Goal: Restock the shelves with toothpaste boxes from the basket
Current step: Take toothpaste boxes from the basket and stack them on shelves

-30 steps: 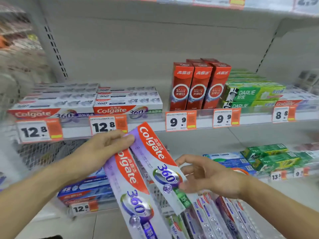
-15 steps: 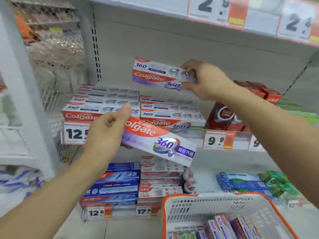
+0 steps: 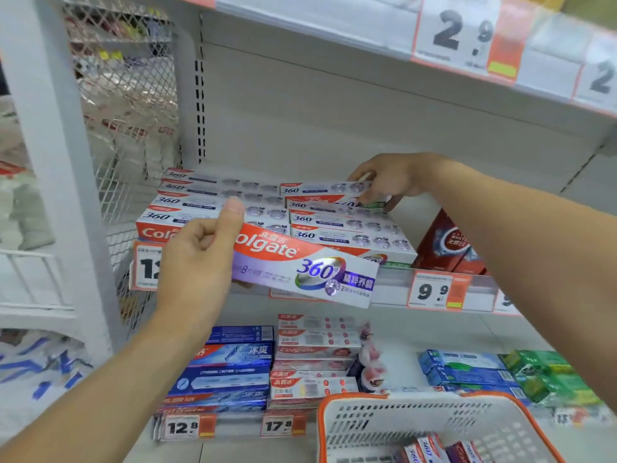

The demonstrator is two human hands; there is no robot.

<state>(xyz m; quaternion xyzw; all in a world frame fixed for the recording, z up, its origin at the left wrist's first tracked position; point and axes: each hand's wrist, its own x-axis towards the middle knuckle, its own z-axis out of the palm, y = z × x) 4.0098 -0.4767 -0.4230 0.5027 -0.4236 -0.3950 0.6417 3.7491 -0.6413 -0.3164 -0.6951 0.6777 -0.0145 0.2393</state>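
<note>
Your left hand [image 3: 197, 262] grips a Colgate box [image 3: 310, 269] before the shelf [image 3: 394, 285], while your right hand [image 3: 387, 182] pinches another box [image 3: 325, 188] on the right stack [image 3: 340, 225].

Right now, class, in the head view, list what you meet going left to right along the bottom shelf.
Blue toothpaste boxes → white and red toothpaste boxes → small pink and white packet → light blue boxes → green boxes.
</note>
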